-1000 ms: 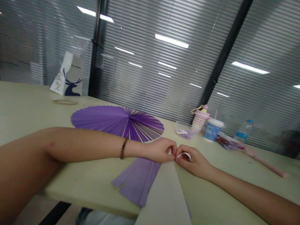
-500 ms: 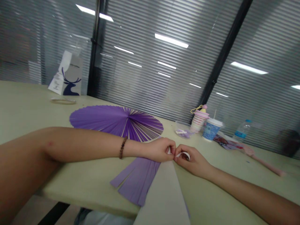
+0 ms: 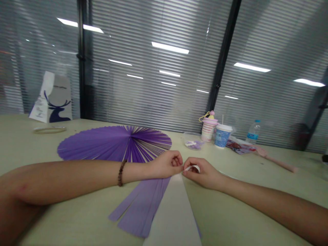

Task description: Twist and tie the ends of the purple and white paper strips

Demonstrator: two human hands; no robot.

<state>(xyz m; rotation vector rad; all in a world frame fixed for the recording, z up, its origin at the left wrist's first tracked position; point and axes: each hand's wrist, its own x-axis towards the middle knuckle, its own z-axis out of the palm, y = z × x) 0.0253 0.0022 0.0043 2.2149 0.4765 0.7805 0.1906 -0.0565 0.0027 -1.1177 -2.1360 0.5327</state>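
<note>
Office-like room — slatted blinds (image 3: pixel 159 82), black frames (image 3: pixel 223 54), ceiling-light reflections (image 3: pixel 170 48).

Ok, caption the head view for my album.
Right hand pinches a curled white strip beside left hand, purple fan behind.

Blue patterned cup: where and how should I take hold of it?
I'd grip the blue patterned cup around its body, just under the white lid, from the near side: it stands upright, narrowing downward. The straw sticking up argues against a top approach, and the pink-lidded cup crowds its left.
</note>
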